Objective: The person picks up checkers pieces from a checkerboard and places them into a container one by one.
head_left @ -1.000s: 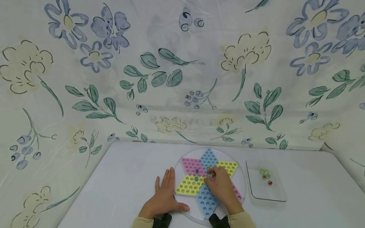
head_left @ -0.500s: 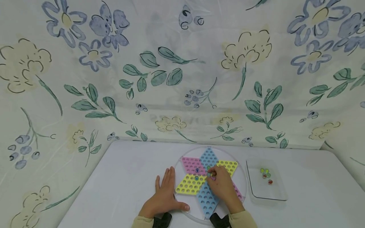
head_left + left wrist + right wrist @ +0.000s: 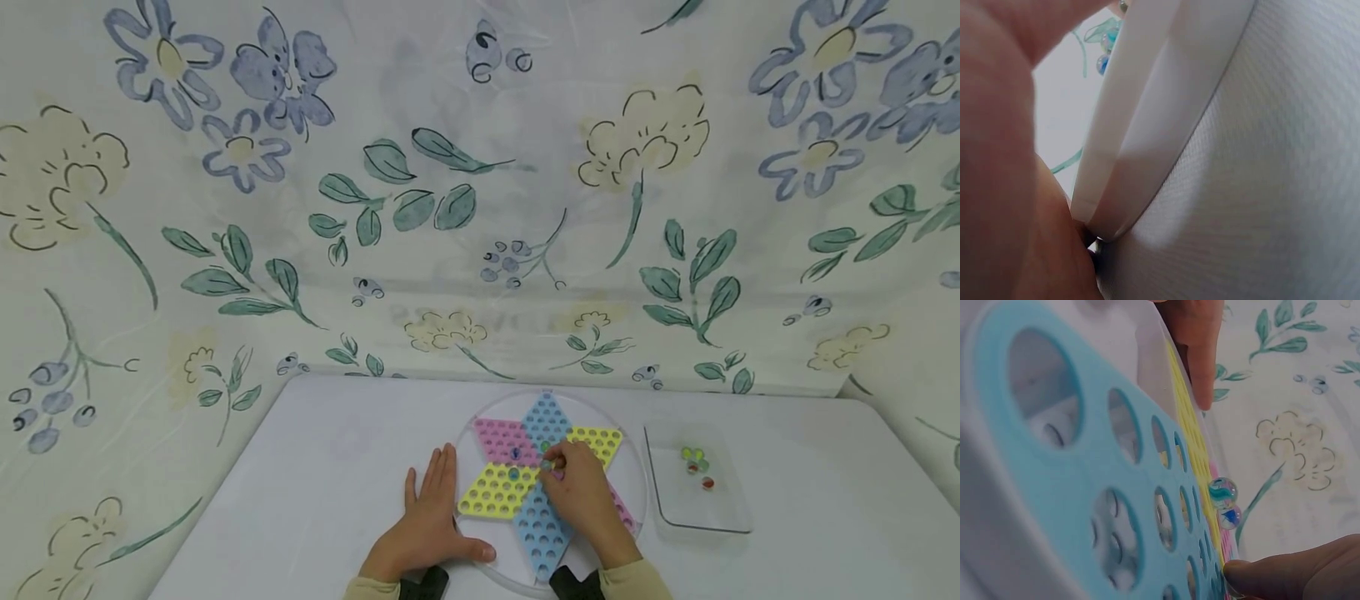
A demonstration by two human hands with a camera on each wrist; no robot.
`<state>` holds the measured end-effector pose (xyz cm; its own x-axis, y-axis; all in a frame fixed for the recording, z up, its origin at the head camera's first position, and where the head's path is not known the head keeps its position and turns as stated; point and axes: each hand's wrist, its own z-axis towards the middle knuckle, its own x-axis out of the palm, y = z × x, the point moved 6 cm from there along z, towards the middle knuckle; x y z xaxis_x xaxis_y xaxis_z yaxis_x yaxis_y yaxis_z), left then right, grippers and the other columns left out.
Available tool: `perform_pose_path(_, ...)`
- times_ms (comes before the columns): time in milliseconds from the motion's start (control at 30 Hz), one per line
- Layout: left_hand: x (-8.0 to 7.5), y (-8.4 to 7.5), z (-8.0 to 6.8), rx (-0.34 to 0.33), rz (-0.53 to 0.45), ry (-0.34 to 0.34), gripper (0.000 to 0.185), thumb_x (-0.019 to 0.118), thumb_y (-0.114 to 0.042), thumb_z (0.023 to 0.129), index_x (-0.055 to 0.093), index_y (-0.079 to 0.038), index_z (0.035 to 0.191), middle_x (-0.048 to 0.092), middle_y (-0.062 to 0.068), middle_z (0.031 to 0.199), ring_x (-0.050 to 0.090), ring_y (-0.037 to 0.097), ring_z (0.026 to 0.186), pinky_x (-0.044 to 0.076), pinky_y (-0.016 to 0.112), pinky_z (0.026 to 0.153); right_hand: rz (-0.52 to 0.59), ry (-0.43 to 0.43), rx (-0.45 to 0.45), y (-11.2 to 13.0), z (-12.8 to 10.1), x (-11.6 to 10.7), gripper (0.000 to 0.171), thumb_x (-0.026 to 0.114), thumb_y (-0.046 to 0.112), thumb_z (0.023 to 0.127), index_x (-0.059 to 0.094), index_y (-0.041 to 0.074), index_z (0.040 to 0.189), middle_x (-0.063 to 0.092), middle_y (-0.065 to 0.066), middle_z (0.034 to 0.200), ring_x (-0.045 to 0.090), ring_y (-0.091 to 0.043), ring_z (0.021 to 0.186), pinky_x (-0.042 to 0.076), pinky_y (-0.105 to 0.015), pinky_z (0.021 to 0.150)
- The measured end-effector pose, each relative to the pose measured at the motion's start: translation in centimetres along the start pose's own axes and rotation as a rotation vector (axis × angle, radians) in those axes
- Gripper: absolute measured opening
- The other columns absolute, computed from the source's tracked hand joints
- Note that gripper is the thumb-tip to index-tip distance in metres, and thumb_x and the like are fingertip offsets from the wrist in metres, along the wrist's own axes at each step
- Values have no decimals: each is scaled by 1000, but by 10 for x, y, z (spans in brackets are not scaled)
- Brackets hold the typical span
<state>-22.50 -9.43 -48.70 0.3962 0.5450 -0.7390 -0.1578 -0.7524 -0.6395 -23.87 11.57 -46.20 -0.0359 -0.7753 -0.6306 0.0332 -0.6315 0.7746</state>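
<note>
A star-shaped peg board (image 3: pixel 498 492) with pink, yellow and blue holed sections sits in a round clear dish (image 3: pixel 637 467) on the white table. My right hand (image 3: pixel 581 496) lies over the board's middle, its curled fingertips pinching a small marble (image 3: pixel 550 463) down at the holes. My left hand (image 3: pixel 429 521) lies flat on the table just left of the dish, thumb against the rim. Three marbles (image 3: pixel 514 452) sit in holes near the centre. In the right wrist view two marbles (image 3: pixel 1222 491) stand on the board (image 3: pixel 1085 469) beyond my fingertip (image 3: pixel 1272 575).
A clear rectangular tray (image 3: pixel 697 508) with several marbles (image 3: pixel 695 462) stands right of the dish. Flowered cloth (image 3: pixel 450 183) hangs behind and beside the table. The left wrist view shows only the dish rim (image 3: pixel 1147 119) and the tabletop (image 3: pixel 1272 187).
Almost nothing: the right hand's fingertips stay at the board's centre with the marble, the left hand stays flat, and the view has shifted slightly.
</note>
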Motion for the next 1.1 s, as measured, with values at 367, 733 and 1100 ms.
perform_pose_path(367, 1, -1, 0, -7, 0, -1, 147, 86, -63, 65, -2, 11, 156, 0, 30, 164, -5, 43, 152, -11, 67, 112, 23, 10, 44, 1, -1, -2, 16, 70, 9, 89, 70, 3, 104, 56, -5, 93, 49, -16, 81, 45, -31, 70)
perform_pose_path(733, 1, 0, 1, -7, 0, 0, 147, 86, -64, 65, -3, 11, 156, 0, 30, 164, -5, 43, 152, -12, 67, 112, 63, 5, 39, 0, -4, -14, 20, 70, 10, 91, 68, 1, 109, 58, -5, 93, 52, -15, 77, 46, -31, 67)
perform_pose_path(1100, 0, 0, 0, -8, -23, 4, 147, 86, -62, 66, -4, 10, 156, -3, 29, 164, -7, 42, 152, -13, 67, 112, 31, -40, 7, 5, -3, -31, 19, 70, 10, 91, 69, 1, 108, 60, -5, 92, 51, -16, 78, 45, -33, 69)
